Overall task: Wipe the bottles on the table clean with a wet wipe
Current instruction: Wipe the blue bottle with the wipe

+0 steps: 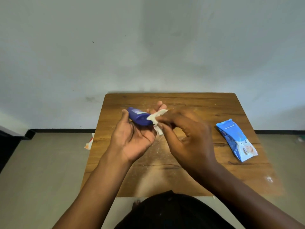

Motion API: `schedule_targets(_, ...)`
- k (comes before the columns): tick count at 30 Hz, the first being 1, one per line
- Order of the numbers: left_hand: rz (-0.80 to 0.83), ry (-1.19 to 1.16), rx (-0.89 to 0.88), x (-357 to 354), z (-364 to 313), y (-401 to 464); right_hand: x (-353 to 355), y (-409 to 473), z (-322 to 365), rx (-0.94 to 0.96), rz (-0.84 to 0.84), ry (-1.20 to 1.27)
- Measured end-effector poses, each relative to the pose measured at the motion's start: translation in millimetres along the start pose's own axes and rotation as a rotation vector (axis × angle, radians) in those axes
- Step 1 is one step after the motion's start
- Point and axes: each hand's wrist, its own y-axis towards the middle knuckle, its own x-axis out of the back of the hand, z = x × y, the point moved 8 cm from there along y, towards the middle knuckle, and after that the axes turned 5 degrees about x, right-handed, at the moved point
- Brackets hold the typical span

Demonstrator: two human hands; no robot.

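A dark blue bottle (137,116) lies on its side above the table, cradled in my left hand (132,138), whose thumb and fingers curl round it. My right hand (186,134) pinches a crumpled white wet wipe (156,119) and holds it against the bottle's right end. Part of the wipe hangs down below the bottle. The bottle's right end is hidden behind the wipe and my fingers.
A small wooden table (206,103) stands against a pale wall. A light blue pack of wet wipes (236,140) lies flat on the table's right side. A white and orange scrap (89,142) lies on the floor left of the table.
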Motion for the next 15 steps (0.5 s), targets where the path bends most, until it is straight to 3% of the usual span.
schedule_targets(4, 0.026, 0.084, 0.035, -4.2, 15.6, 3.6, -3.5, 6.6, 10.7, 0.034, -0.117, -0.071)
schedule_targets(8, 0.081, 0.183, 0.064, -4.1, 20.4, 4.7, -11.4, 8.4, 32.8, 0.112, -0.112, -0.033)
schedule_targets(15, 0.124, 0.036, -0.037, -18.7, 7.4, -4.8, 9.1, 12.0, 11.7, 0.06, -0.123, -0.09)
